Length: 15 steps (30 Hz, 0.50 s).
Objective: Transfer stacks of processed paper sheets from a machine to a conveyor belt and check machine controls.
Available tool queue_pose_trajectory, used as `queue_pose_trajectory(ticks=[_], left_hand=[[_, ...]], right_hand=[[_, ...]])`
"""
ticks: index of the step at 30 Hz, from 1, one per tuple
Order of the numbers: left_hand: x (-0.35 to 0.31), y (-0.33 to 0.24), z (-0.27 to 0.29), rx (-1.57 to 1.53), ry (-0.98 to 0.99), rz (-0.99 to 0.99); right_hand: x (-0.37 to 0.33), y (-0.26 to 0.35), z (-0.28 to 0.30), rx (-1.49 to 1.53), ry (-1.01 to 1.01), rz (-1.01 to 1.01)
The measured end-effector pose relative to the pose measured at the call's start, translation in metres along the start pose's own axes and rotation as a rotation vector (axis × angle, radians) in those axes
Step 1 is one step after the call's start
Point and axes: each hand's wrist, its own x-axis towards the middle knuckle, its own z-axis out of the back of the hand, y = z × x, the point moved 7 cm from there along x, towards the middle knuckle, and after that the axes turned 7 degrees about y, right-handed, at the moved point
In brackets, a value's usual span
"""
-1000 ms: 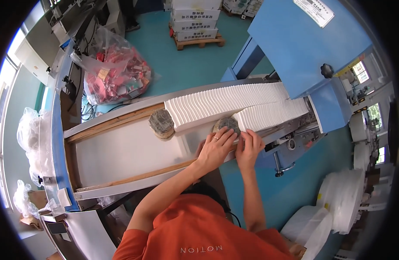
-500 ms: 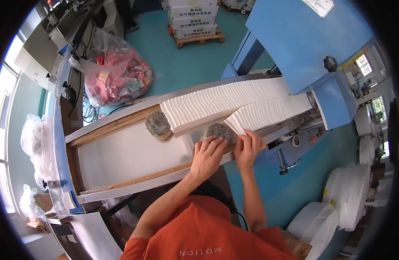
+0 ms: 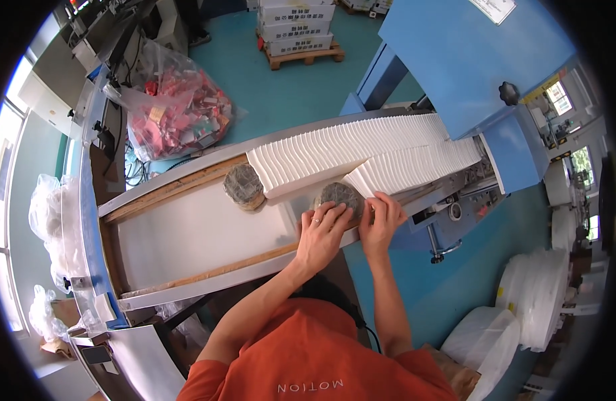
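My left hand (image 3: 319,234) lies with curled fingers over a round, grey-brown taped weight (image 3: 339,194) on the conveyor, near its front side. Just right of it, my right hand (image 3: 380,224) has its thumb and fingers drawn together at the near end of a row of white folded sheets (image 3: 415,172). Whether a sheet edge is between those fingertips is hidden. Behind that row runs a longer row of white folded sheets (image 3: 335,144). A second round taped weight (image 3: 244,187) rests against its left end.
Both rows run under a blue machine (image 3: 475,67) at the right. The conveyor's metal rim (image 3: 208,289) and wooden strips border its pale bed (image 3: 194,240). A clear bag of red and pink scraps (image 3: 181,110) stands behind, with boxes (image 3: 296,30) on a pallet farther off.
The end sheets of the front row, fanned out toward my right hand before, now stand closer to the row. My left hand has stayed on the weight; the view has shifted slightly.
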Motion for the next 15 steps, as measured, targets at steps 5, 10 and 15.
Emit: queue_pose_trajectory(ticks=[5,10,15], left_hand=[[-0.0016,0.0009,-0.0034,-0.018,-0.005,-0.016],[-0.0024,0.0018,-0.0034,-0.022,-0.011,-0.018],[-0.001,0.0005,-0.0028,-0.019,-0.004,-0.012]], right_hand=[[-0.0001,0.003,-0.0016,-0.008,0.003,0.013],[-0.0003,0.0053,-0.0025,-0.021,0.013,0.034],[0.0015,0.0043,-0.0016,0.021,0.021,0.003]])
